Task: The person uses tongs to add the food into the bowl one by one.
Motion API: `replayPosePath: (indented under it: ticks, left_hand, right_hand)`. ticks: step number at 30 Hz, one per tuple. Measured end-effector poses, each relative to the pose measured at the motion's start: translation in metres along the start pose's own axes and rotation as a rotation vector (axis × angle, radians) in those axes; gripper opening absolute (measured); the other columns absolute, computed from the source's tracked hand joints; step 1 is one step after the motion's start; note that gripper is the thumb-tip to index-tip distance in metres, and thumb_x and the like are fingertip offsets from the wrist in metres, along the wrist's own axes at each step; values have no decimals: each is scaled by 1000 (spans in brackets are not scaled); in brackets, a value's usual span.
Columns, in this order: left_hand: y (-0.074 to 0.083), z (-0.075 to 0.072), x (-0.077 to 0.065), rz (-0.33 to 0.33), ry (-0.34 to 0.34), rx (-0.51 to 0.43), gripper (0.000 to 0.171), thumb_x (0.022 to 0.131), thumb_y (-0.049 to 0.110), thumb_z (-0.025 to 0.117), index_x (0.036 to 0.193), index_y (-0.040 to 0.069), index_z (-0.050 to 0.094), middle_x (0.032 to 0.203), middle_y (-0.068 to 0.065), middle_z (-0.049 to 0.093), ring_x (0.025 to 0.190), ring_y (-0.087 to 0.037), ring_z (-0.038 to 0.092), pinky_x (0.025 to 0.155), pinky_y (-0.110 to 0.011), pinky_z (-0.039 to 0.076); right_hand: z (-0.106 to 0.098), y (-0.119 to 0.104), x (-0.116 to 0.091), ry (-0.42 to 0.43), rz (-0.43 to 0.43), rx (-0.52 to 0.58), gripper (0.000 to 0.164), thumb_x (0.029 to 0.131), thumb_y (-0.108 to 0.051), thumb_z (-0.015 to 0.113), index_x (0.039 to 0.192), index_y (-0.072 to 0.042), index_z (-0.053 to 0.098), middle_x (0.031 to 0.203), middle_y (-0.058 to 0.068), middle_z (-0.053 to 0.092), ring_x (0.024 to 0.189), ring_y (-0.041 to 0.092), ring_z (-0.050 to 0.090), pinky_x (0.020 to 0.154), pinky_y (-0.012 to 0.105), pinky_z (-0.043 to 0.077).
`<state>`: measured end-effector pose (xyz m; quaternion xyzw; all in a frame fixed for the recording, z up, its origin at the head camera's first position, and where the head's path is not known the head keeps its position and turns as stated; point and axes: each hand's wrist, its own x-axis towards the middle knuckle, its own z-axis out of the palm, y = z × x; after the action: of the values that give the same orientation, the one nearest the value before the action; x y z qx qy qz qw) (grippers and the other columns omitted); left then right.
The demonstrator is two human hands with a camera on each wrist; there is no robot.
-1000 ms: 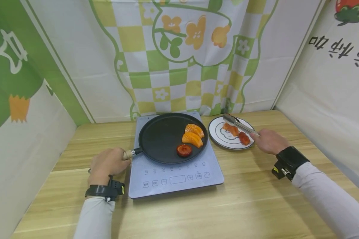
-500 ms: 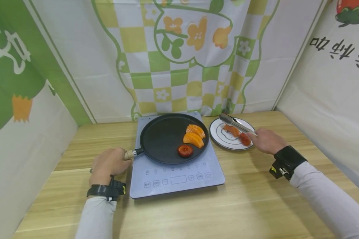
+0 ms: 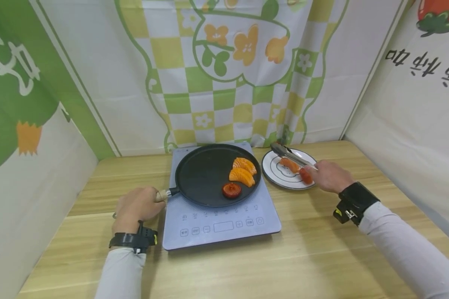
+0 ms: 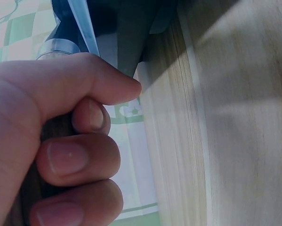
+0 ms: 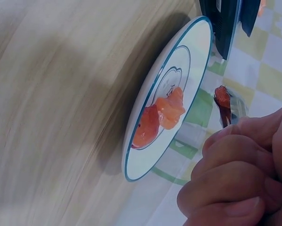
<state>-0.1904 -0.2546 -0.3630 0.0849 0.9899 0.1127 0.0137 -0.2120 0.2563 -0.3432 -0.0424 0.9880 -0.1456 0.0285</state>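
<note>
My left hand grips the wooden handle of a flat black frying pan. In the left wrist view its fingers curl round the handle. Two orange salmon slices and a round red piece lie at the pan's right side. My right hand holds metal tongs over a white plate. Between the tong tips shows a small reddish piece, its kind unclear. An orange-pink slice and a red piece lie on the plate below.
The pan stands on a pale induction cooker with buttons along its front. Both cooker and plate are on a wooden table. A checked, flowered curtain hangs close behind, with printed cloth walls on either side.
My right hand and the tongs have shifted slightly left above the plate. The left hand keeps its grip on the handle, and the food in the pan lies as before.
</note>
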Motion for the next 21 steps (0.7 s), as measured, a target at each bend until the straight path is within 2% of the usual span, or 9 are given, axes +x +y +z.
replayPosePath:
  ticks: [8,21]
  left_hand:
    - [-1,2,1,-1,6,-5,33,86,36,60,64,16,46,61,-1,45,58,-19,45,52,-36,33]
    - [-1,2,0,-11,-8,3,33,87,37,60,65,16,46,63,-1,46,59,-19,46,53,-37,33]
  right_hand:
    - [-1,-5,1,-6,3,7,51,101,-49,29,74,-12,50,63,1,42,51,15,40,45,29,29]
    - [-5,-13,5,4,-30,7,49,101,-47,29,73,-12,50,62,2,47,51,17,45,46,31,33]
